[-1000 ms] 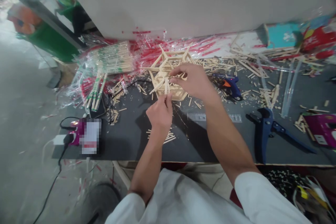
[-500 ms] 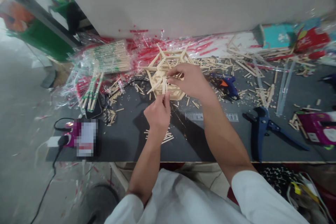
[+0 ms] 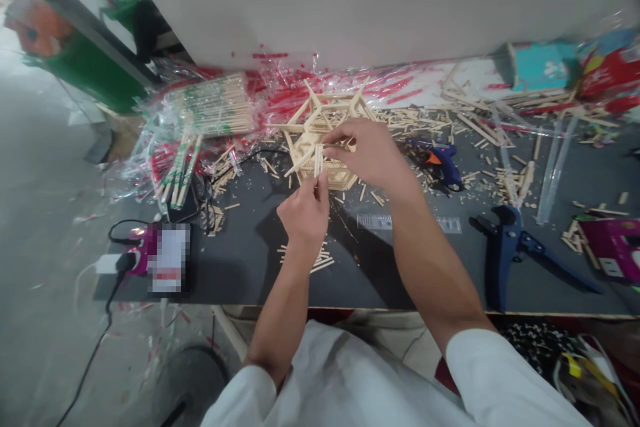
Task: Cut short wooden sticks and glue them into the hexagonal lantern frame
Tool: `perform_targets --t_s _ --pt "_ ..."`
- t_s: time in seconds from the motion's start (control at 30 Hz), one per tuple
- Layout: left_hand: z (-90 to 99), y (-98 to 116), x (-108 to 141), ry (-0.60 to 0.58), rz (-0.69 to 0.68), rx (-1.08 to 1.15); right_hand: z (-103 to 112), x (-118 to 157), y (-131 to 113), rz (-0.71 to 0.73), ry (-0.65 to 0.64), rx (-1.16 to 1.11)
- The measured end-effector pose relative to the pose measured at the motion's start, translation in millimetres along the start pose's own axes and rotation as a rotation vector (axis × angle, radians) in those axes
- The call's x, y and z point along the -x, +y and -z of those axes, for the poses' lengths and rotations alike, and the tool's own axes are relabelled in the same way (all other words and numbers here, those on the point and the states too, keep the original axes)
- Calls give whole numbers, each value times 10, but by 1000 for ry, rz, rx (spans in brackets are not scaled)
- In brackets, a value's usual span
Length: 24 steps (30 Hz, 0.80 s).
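Note:
My left hand [image 3: 304, 212] pinches a few short pale wooden sticks [image 3: 319, 161] between thumb and fingertips, with the sticks pointing up and away from me. At their far end, the thumb and index finger of my right hand [image 3: 369, 150] close in a pinch from the right. Exactly how those fingertips grip the sticks is too small to see clearly. Right behind and beneath both hands stands a many-sided lattice frame [image 3: 336, 105] built of the same sticks, partly covered by my right hand. A little pile of cut sticks [image 3: 323, 261] lies below my left wrist.
A blue glue gun [image 3: 451, 167], a clear ruler [image 3: 377, 221] and a blue cutter [image 3: 499, 260] lie to the right. Wrapped chopstick bundles [image 3: 215, 107] sit back left. A phone [image 3: 170, 257] and purple power strip [image 3: 143, 250] are front left. Stick scraps litter the table.
The whole scene has shifted slightly to the right in view as the head turned. Both hands keep nearly the same pose around the sticks.

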<state>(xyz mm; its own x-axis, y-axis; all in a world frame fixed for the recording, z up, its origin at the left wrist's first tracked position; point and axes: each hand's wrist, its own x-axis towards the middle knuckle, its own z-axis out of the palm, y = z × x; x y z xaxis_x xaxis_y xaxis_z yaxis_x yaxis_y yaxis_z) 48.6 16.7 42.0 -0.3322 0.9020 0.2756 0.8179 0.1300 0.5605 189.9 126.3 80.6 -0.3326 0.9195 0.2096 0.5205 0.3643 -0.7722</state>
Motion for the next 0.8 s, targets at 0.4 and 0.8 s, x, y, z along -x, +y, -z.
perform_targets --t_s 0.4,0.8 --pt "-73 -91 22 206 -114 24 23 13 -75 -12 -10 46" --pt "21 -199 -2 212 -295 210 19 8 -47 1 -27 30"
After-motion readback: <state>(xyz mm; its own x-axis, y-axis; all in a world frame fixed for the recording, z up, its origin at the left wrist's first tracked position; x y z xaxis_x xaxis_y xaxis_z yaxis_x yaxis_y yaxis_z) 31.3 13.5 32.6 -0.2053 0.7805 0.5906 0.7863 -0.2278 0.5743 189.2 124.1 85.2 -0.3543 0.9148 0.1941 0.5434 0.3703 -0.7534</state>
